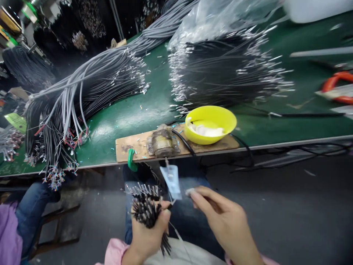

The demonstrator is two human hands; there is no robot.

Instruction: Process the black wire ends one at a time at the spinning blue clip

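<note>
"What was the left hand [147, 235] doing?"

"Grasping a bundle of black wires [146, 211], bare ends up, just off the near edge of the tabletop [154, 110]. One wire poked out rightward by the thumb."

"And the right hand [224, 215]?"

"Just right of the bundle, thumb and fingers pinched on a small whitish thing [190, 191], perhaps a scrap of cloth; the blur made it hard to tell."

"What was between them?"

"A pale blue strip [171, 180], slightly beyond, at the shaft of a motor [162, 142]. The motor sat on a board [125, 151], with a green clamp [131, 161] to its left and a yellow bowl [232, 123] of white stuff [206, 130] to its right."

"Farther off?"

"A wire pile [217, 70] in the far middle, grey cables [71, 88] on the left, and red handles [337, 82] at far right."
</note>
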